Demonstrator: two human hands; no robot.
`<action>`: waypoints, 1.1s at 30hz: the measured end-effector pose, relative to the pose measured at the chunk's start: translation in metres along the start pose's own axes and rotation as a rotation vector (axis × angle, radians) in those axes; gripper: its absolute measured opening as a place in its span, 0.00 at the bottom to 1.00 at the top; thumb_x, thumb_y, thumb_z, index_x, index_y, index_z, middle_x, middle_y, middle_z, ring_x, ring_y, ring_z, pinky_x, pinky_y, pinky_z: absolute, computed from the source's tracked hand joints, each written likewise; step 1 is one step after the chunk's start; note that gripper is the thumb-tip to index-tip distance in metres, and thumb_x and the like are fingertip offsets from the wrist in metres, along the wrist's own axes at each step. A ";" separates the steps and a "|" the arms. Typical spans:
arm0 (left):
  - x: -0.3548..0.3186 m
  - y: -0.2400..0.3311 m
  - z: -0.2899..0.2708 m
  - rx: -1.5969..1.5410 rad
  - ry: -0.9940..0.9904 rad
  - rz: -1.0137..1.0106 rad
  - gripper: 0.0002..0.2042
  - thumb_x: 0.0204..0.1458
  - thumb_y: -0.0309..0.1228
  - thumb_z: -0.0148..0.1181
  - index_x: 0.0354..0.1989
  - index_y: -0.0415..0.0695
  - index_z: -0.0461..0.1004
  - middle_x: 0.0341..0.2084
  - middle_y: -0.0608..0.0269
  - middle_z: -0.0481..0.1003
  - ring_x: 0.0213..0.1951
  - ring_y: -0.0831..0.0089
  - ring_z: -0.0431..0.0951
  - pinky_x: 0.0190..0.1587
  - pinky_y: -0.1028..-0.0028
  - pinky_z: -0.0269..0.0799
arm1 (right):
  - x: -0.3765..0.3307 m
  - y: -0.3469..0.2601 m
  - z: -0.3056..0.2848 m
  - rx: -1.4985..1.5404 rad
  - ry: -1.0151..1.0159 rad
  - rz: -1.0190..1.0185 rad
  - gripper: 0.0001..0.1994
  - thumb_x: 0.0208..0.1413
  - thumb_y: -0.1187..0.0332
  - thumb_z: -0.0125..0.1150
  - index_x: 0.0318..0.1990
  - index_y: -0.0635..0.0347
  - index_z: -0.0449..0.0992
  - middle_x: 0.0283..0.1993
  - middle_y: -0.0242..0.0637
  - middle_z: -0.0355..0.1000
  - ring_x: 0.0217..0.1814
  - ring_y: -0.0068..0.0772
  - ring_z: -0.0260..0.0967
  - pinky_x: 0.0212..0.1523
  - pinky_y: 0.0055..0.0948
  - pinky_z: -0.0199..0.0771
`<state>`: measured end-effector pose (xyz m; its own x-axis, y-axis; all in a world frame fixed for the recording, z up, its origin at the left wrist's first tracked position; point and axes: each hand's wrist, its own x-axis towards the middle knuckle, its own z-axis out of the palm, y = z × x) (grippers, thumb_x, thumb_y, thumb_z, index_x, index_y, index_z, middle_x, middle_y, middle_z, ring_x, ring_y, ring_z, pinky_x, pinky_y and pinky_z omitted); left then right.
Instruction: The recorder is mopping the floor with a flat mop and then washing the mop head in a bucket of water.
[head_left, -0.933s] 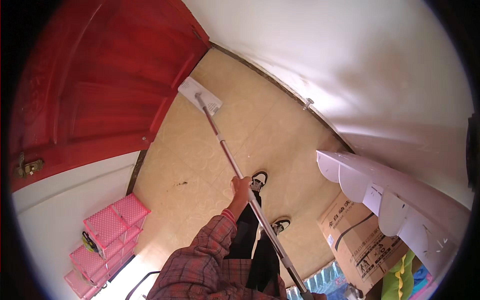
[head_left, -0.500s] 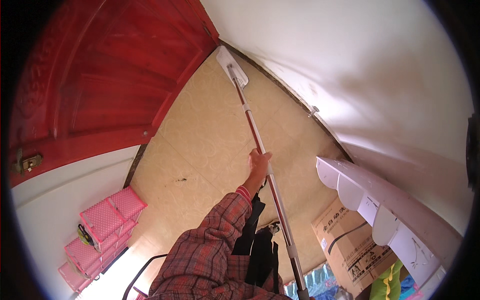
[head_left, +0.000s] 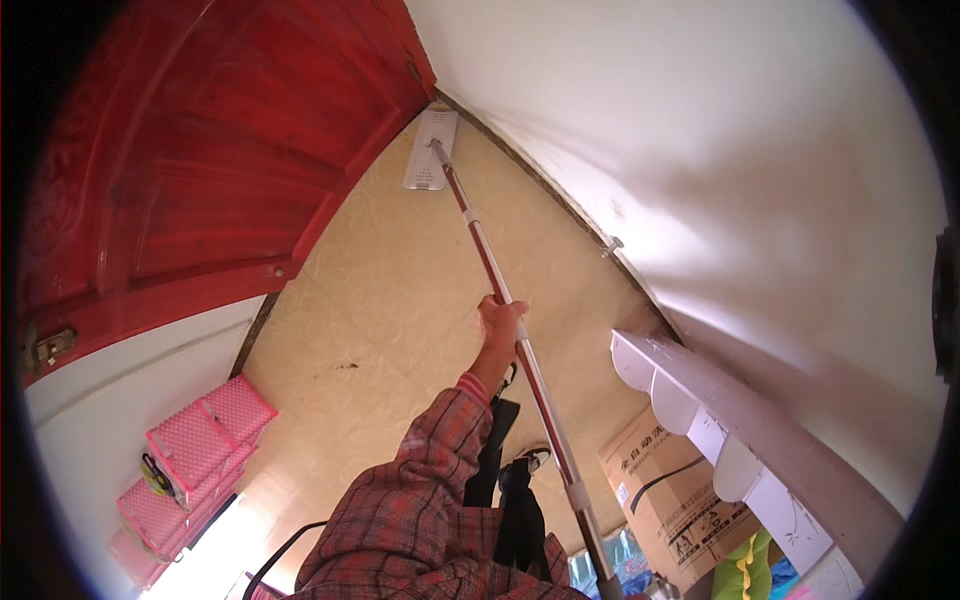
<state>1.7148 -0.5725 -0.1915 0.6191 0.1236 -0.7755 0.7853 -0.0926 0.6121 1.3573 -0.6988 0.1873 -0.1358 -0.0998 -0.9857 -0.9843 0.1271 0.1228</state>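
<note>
My left hand [head_left: 499, 320], in a red plaid sleeve [head_left: 405, 490], is closed around the pole of a flat mop [head_left: 541, 385]. Silver and dark red sections make up the pole, which runs from the lower edge up to the far corner. At its far end, the flat white mop head [head_left: 428, 170] lies on the beige floor [head_left: 390, 300], close to the foot of the red door [head_left: 230, 140]. The pole's near end leaves the picture at the bottom. My right hand is out of sight.
Pink woven boxes [head_left: 205, 430] stand along the left wall. On the right are a white scalloped shelf [head_left: 740, 420] and a cardboard carton [head_left: 675, 500]. A small metal doorstop [head_left: 612, 246] juts from the right wall. Black straps [head_left: 515, 500] hang below my arm.
The mop head has swung left, away from the right wall's base and toward the red door, and turned. My left hand has shifted slightly left with the pole.
</note>
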 end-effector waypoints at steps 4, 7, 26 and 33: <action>0.023 0.002 0.026 -0.057 -0.036 0.030 0.10 0.30 0.24 0.59 0.22 0.36 0.65 0.16 0.59 0.67 0.20 0.68 0.69 0.22 0.68 0.64 | -0.007 -0.040 0.010 0.062 -0.074 0.071 0.20 0.37 0.59 0.65 0.35 0.63 0.70 0.26 0.48 0.70 0.30 0.49 0.68 0.34 0.39 0.67; 0.018 0.005 0.050 -0.054 0.025 0.029 0.10 0.30 0.24 0.58 0.22 0.36 0.66 0.16 0.58 0.68 0.21 0.67 0.69 0.23 0.67 0.64 | -0.031 -0.053 0.026 -0.661 0.604 -0.231 0.20 0.40 0.58 0.63 0.37 0.63 0.68 0.27 0.50 0.70 0.30 0.54 0.68 0.33 0.41 0.68; 0.037 0.122 0.136 -0.619 0.075 -0.099 0.07 0.31 0.23 0.54 0.13 0.37 0.60 0.12 0.62 0.61 0.13 0.70 0.61 0.13 0.69 0.55 | -0.104 -0.207 -0.067 -1.389 1.320 -0.164 0.02 0.47 0.69 0.49 0.26 0.53 0.66 0.21 0.40 0.69 0.20 0.43 0.68 0.19 0.39 0.68; 0.082 0.068 0.101 -0.294 -0.003 0.147 0.04 0.35 0.22 0.53 0.19 0.40 0.63 0.16 0.57 0.65 0.16 0.68 0.66 0.11 0.69 0.58 | -0.108 -0.209 -0.081 -1.280 1.427 -0.355 0.10 0.35 0.84 0.49 0.29 0.64 0.61 0.27 0.51 0.64 0.31 0.57 0.64 0.30 0.49 0.59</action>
<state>1.8193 -0.6682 -0.2297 0.7260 0.1272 -0.6759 0.6532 0.1798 0.7355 1.5681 -0.7949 0.2772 0.7258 -0.6372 -0.2592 -0.3820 -0.6867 0.6185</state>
